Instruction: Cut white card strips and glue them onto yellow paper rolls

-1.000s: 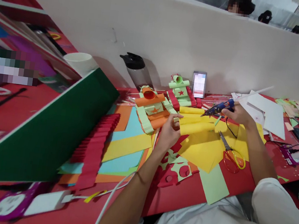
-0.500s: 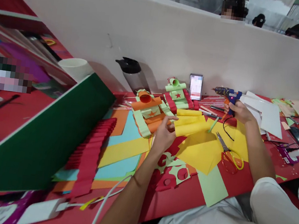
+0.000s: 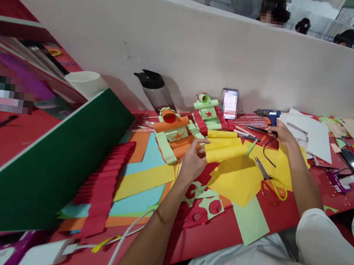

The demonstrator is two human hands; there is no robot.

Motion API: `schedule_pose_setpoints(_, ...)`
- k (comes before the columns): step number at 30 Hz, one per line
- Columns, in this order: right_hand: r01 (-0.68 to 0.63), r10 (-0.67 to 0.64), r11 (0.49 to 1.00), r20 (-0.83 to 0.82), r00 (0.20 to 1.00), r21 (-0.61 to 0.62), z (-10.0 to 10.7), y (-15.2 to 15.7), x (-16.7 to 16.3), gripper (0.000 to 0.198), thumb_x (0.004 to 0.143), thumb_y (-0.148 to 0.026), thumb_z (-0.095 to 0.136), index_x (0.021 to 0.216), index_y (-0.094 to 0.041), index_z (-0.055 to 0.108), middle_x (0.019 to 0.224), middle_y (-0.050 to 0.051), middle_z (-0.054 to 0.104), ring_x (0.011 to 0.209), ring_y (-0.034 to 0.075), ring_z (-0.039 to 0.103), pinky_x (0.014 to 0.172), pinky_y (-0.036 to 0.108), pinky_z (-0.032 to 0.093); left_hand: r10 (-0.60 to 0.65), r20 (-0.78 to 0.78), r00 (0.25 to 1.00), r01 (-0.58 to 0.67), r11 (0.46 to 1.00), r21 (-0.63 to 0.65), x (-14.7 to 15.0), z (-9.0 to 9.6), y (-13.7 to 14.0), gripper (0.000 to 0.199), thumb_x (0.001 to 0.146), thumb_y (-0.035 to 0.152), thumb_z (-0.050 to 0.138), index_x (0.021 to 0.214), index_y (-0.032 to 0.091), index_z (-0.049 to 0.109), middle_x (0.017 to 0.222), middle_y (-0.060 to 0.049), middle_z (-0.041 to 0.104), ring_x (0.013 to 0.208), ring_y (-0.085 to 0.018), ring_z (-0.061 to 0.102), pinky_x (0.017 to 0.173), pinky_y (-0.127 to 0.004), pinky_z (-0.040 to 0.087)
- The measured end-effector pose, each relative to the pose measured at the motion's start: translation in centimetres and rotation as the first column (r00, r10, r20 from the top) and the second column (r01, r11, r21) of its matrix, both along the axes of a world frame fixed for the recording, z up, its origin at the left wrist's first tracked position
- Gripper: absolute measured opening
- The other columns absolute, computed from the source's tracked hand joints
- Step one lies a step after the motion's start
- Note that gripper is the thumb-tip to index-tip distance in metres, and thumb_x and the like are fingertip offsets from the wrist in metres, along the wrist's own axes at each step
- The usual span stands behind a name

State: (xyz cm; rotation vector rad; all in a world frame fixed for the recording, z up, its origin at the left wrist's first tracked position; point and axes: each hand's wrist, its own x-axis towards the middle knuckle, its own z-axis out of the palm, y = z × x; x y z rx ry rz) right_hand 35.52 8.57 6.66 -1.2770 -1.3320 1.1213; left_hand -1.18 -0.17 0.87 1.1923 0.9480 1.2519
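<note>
My left hand pinches the left end of a rolled piece of yellow paper, its fingers curled round the edge. At the back right, my right hand is closed at the handle of a blue hot glue gun, whose nozzle points left; the fingers partly hide the handle. A thin green paper strip stands at the yellow roll's right end. Yellow sheets lie below it, beside scissors with red and yellow handles. Left of the roll are an orange-and-green paper model and a green-and-red one.
A dark green board leans at left, near a white cup and a black-lidded bottle. A phone stands against the white partition. Paper scraps, a white cable and a power strip lie about.
My right hand has lowered the glue gun towards the tabletop, and the gun has tilted. My left hand keeps its hold on the yellow paper roll.
</note>
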Motion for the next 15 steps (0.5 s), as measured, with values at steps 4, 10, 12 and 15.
schedule_pose_setpoints(4,0.139,-0.134,0.990,0.230,0.964,-0.002,-1.5,1.1,0.4,0.032,0.077,-0.029,0.076,0.093,-0.024,0.049,0.057,-0.007,0.054,0.047,0.011,0.045,0.049,0.023,0.034,0.022,-0.027,0.999,-0.021,1.000,0.006,-0.1,-0.1,-0.1,0.071,0.061,0.037,0.097,0.115,0.024,0.055,0.085,-0.002,0.078,0.086,-0.023,0.079,0.077,-0.031,0.062)
schedule_pose_setpoints(10,0.086,-0.049,0.996,0.748,0.662,-0.012,-2.6,3.8,1.7,0.031,0.099,-0.038,0.059,0.119,-0.017,0.050,0.085,0.011,0.075,0.070,0.025,0.071,0.068,0.033,0.052,0.043,-0.056,0.997,-0.042,0.999,0.028,-0.2,-0.2,-0.1,0.070,0.059,0.035,0.097,0.116,0.023,0.057,0.084,-0.002,0.078,0.084,-0.023,0.077,0.075,-0.030,0.061)
schedule_pose_setpoints(12,0.045,-0.028,0.999,0.872,0.488,0.007,-2.4,4.7,1.8,0.036,0.100,-0.043,0.059,0.122,-0.015,0.053,0.107,0.020,0.076,0.090,0.031,0.073,0.078,0.036,0.053,0.036,-0.045,0.998,-0.034,0.999,0.026,-0.1,-0.1,-0.1,0.070,0.060,0.035,0.097,0.116,0.023,0.057,0.084,-0.002,0.078,0.083,-0.023,0.077,0.075,-0.030,0.061)
schedule_pose_setpoints(15,-0.054,0.026,0.999,0.921,0.388,-0.006,-2.2,5.8,1.2,0.036,0.101,-0.045,0.058,0.120,-0.014,0.059,0.122,0.025,0.074,0.104,0.035,0.071,0.085,0.038,0.052,0.019,-0.024,1.000,-0.019,0.999,0.026,0.0,0.0,-0.2,0.068,0.061,0.033,0.096,0.116,0.023,0.056,0.083,-0.002,0.078,0.082,-0.023,0.077,0.076,-0.031,0.061)
